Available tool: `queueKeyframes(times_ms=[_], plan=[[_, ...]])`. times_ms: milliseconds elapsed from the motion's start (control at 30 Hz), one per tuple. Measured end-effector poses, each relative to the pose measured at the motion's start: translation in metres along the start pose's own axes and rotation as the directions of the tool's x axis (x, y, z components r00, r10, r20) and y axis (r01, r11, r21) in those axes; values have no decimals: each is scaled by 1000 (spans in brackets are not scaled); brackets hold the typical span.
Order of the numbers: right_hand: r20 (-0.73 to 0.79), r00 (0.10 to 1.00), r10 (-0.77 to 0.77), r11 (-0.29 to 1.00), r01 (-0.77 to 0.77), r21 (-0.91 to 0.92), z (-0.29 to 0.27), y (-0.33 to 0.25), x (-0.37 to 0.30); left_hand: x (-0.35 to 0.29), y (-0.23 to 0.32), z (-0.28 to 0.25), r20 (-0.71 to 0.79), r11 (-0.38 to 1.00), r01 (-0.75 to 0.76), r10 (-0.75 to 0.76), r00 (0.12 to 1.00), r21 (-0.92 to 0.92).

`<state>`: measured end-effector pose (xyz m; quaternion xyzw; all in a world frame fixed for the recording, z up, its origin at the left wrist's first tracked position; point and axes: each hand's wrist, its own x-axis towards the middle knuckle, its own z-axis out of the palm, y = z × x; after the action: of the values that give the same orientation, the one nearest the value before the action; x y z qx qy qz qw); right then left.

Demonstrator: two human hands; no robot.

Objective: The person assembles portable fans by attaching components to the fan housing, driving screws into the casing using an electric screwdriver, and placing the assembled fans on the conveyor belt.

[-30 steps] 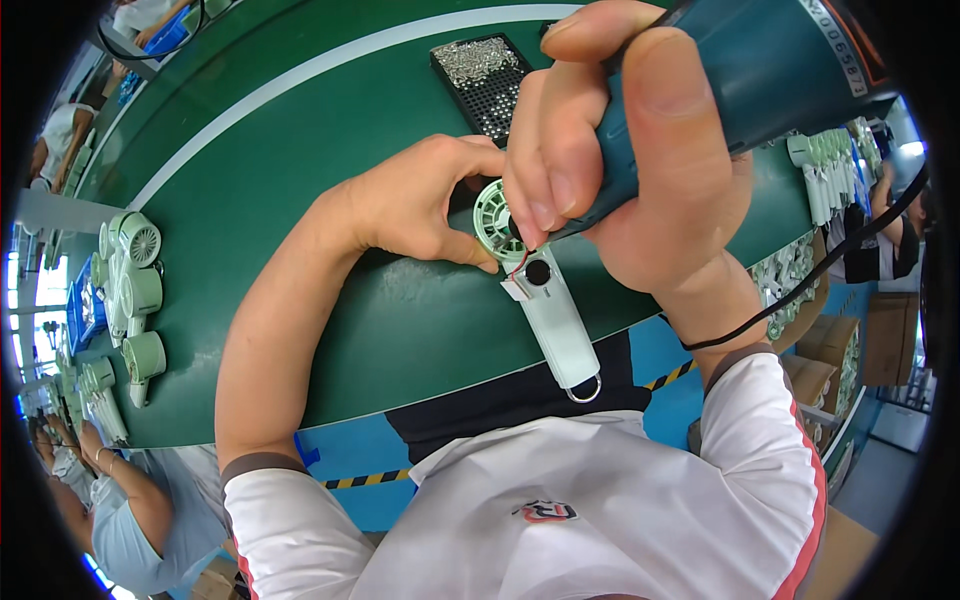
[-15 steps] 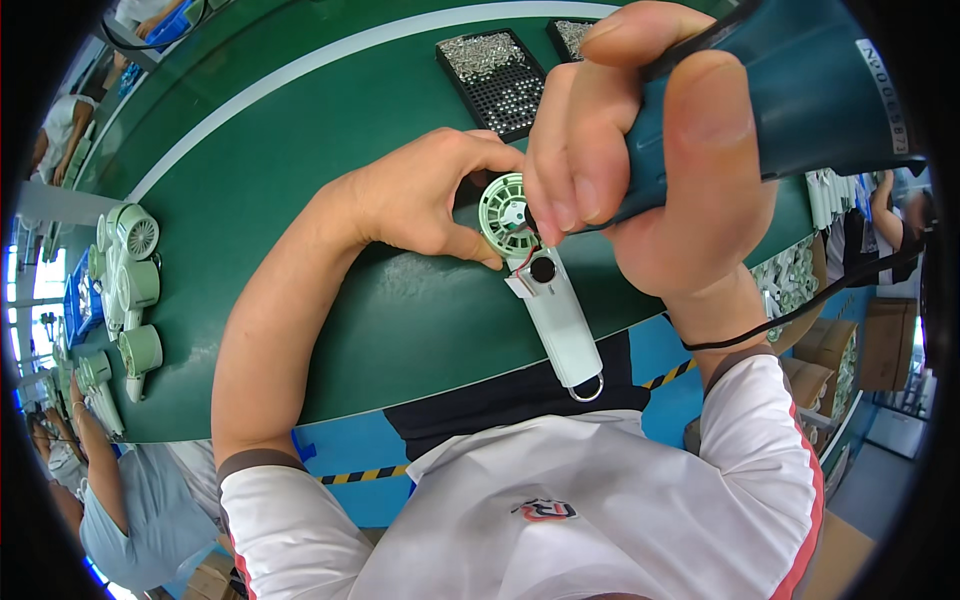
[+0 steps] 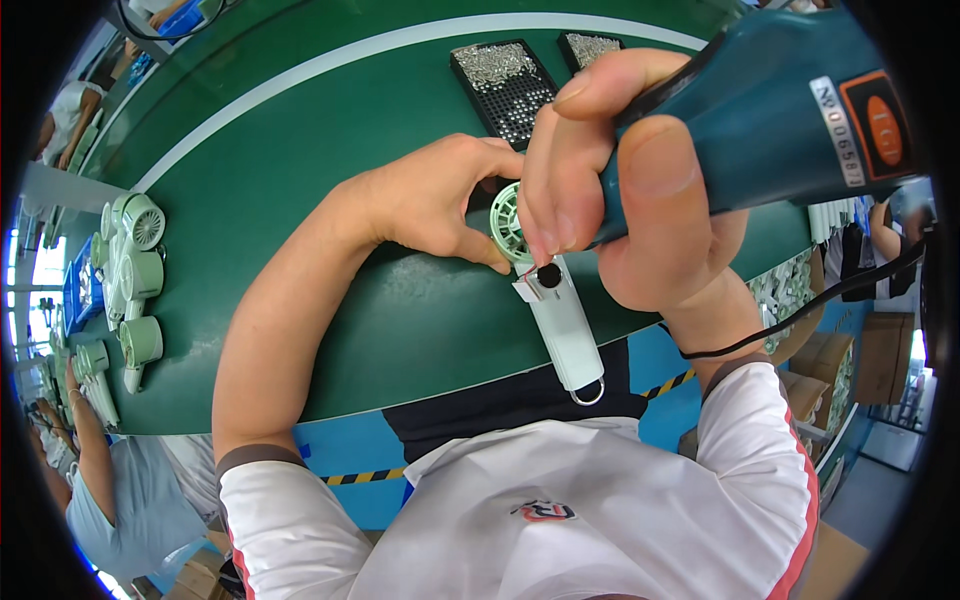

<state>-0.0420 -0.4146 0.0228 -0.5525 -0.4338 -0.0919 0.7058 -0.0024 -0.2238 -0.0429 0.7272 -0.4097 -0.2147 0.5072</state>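
Observation:
A pale green handheld fan (image 3: 566, 330) lies on the green table, its handle pointing toward me and a metal ring at the handle's end. My left hand (image 3: 430, 200) curves around the left side of the round fan head (image 3: 505, 222), thumb and fingers gripping its rim. Above the head, my right hand (image 3: 660, 205) is wrapped around a dark teal electric screwdriver (image 3: 765, 120), tilted down toward the fan. My right fingers hide the screwdriver's tip and part of the fan head. Thin wires and a round black part show where head and handle meet.
Beyond my hands sits a black tray of small screws (image 3: 515, 105), with a second screw tray (image 3: 590, 48) beside it. Several pale green fans (image 3: 135, 275) stand at the left. A black cord (image 3: 815, 305) runs by my right wrist. Another person (image 3: 130, 500) works at the left.
My right hand and the screwdriver have shifted slightly left and lower, covering more of the fan head. My left hand keeps its hold on the rim.

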Motion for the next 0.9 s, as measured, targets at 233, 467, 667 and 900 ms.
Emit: queueKeyframes(times_ms=[233,467,667,900], plan=[[88,994,58,998,-55,-38,1,-1,-2,-1,0,-1,40,997,10,-13,999,74],[125,991,53,999,-52,-9,11,13,-5,-3,-2,2,-83,996,-91,92,992,9],[113,989,94,995,-91,-28,14,14,-8,-1,3,-1,22,1000,1,-1,1000,-31],[104,989,109,993,-112,25,19,20,-10,-1,-2,-1,7,993,-106,106,994,-42]])
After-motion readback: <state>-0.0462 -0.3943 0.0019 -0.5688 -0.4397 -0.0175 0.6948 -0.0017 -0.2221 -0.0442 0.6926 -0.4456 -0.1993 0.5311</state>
